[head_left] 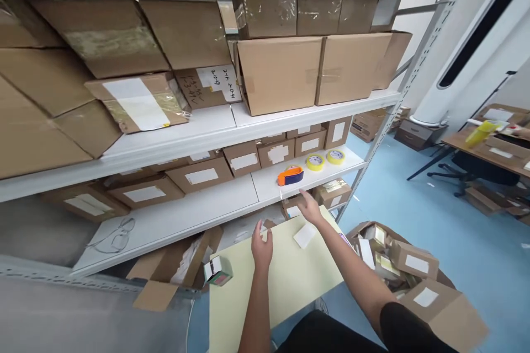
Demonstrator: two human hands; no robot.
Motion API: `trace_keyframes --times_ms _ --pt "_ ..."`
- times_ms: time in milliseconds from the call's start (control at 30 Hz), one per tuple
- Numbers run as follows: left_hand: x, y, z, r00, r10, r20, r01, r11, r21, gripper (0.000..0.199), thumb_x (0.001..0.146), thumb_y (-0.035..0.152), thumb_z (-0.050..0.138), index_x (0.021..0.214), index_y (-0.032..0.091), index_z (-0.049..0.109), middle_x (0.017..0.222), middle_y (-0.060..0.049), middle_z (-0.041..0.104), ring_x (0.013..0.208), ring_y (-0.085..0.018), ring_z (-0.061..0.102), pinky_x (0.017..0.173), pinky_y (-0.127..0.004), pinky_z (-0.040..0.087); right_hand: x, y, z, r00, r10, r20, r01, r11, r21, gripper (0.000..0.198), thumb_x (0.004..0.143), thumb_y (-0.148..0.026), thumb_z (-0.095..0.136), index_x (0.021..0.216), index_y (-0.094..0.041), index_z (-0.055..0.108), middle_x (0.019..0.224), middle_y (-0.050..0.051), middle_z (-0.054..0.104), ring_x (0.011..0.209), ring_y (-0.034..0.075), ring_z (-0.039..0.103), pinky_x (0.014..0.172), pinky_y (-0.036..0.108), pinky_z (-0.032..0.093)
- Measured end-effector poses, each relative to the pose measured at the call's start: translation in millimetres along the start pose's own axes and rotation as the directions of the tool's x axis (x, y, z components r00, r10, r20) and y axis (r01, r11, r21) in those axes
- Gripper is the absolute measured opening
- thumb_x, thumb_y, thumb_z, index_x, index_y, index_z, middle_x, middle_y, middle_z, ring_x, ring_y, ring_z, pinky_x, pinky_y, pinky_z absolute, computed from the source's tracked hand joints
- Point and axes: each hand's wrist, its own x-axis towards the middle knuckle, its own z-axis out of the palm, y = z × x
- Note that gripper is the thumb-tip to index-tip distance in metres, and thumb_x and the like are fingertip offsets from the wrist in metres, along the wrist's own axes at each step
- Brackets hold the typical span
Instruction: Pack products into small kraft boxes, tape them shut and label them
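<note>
Nearest the camera, along the bottom, is the wearer's black clothing [327,336], with two bare forearms stretching forward over a pale yellow surface [290,278]. The left hand [261,248] is raised over the far part of the surface, thumb and fingers apart, holding nothing. The right hand [310,209] reaches farther, by the far right corner; its fingers are spread and empty too, pointing toward a shelf. A white piece of paper [305,235] lies on the surface between the hands, near the far edge and toward the right. A small green box [219,271] with a white top sits at the far left corner, beside the left hand.

Beyond the surface, a white lower shelf [207,207] carries an orange and blue tape dispenser [290,176] near its front edge, ahead of the right hand and apart from it. Two yellow tape rolls [325,160] lie to its right, toward the shelf's right end. Labelled brown boxes [205,175] line the back; eyeglasses [120,238] rest near the left end. Large cartons [281,74] fill the upper shelf [207,138]. On the right, an open carton [455,314] holds smaller boxes.
</note>
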Motion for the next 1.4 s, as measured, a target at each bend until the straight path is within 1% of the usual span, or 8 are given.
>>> trace_keyframes --times_ms 133,233,333,467,700,967,1167,1400 --pt "-16 4 9 0.999 -0.037 -0.032 0.038 0.999 0.036 0.055 0.096 0.039 0.058 0.150 0.026 0.055 0.146 -0.013 0.064 0.136 -0.028 0.060 0.102 -0.040 0.055 88 -10 -20 0.982 -0.157 0.106 0.174 0.970 -0.168 0.063 0.092 -0.024 0.054 0.154 -0.013 0.051 0.157 0.016 0.054 0.151 0.027 0.044 0.127 0.044 0.034" --pt "-33 -1 3 0.992 -0.095 -0.081 0.100 0.993 0.058 0.054 0.096 0.039 0.056 0.148 0.025 0.056 0.145 -0.014 0.065 0.133 -0.028 0.062 0.100 -0.040 0.056 130 -21 -19 0.949 -0.064 0.308 0.178 0.918 -0.354 0.054 0.090 -0.021 0.060 0.143 -0.010 0.060 0.146 0.020 0.063 0.140 0.030 0.055 0.118 0.041 0.042" --pt "-49 -8 -8 0.983 -0.130 -0.131 0.140 0.988 0.069 0.053 0.095 0.038 0.056 0.146 0.024 0.058 0.143 -0.015 0.067 0.131 -0.028 0.063 0.098 -0.040 0.057 147 -27 -14 0.921 0.063 0.385 0.154 0.848 -0.507 0.041 0.088 -0.012 0.061 0.129 -0.009 0.068 0.126 0.022 0.073 0.121 0.030 0.067 0.109 0.038 0.045" --pt "-65 -12 -27 0.973 -0.145 -0.180 0.159 0.985 0.070 0.050 0.094 0.038 0.055 0.140 0.021 0.062 0.142 -0.016 0.067 0.127 -0.029 0.066 0.095 -0.041 0.059 143 -31 -12 0.910 0.094 0.404 0.156 0.825 -0.543 0.038 0.088 -0.007 0.062 0.125 -0.008 0.070 0.119 0.020 0.075 0.114 0.028 0.068 0.109 0.036 0.040" --pt "-76 -10 -51 0.982 -0.094 -0.166 0.104 0.993 0.051 0.045 0.093 0.037 0.055 0.135 0.022 0.066 0.139 -0.015 0.067 0.121 -0.027 0.067 0.091 -0.039 0.061 76 -59 -5 0.944 -0.126 0.306 0.267 0.835 -0.481 0.036 0.090 -0.018 0.069 0.125 -0.012 0.068 0.128 0.018 0.071 0.122 0.030 0.063 0.116 0.041 0.035" --pt "-103 -33 -73 0.971 -0.088 -0.221 0.076 0.995 -0.059 0.041 0.089 0.031 0.056 0.127 0.022 0.069 0.133 -0.013 0.066 0.113 -0.026 0.068 0.086 -0.037 0.062 -39 -110 17 0.908 -0.372 0.194 0.419 0.826 -0.377 0.028 0.087 -0.020 0.072 0.115 -0.020 0.069 0.114 0.012 0.073 0.114 0.029 0.065 0.116 0.047 0.039" --pt "-123 -53 -71 0.950 -0.180 -0.254 0.148 0.979 -0.141 0.039 0.090 0.029 0.054 0.126 0.023 0.068 0.137 -0.013 0.063 0.118 -0.026 0.065 0.089 -0.036 0.062 -128 -96 7 0.945 -0.244 0.219 0.315 0.863 -0.395 0.026 0.089 -0.023 0.072 0.115 -0.022 0.070 0.113 0.013 0.073 0.113 0.032 0.065 0.111 0.050 0.042" --pt "-143 -59 -64 0.963 -0.230 -0.138 0.214 0.970 -0.117 0.040 0.091 0.029 0.057 0.130 0.024 0.066 0.143 -0.013 0.059 0.125 -0.025 0.063 0.094 -0.036 0.061 -195 -12 -16 0.962 0.056 0.267 0.084 0.871 -0.484 0.028 0.086 -0.018 0.072 0.114 -0.021 0.069 0.122 0.013 0.073 0.117 0.032 0.065 0.107 0.046 0.046"
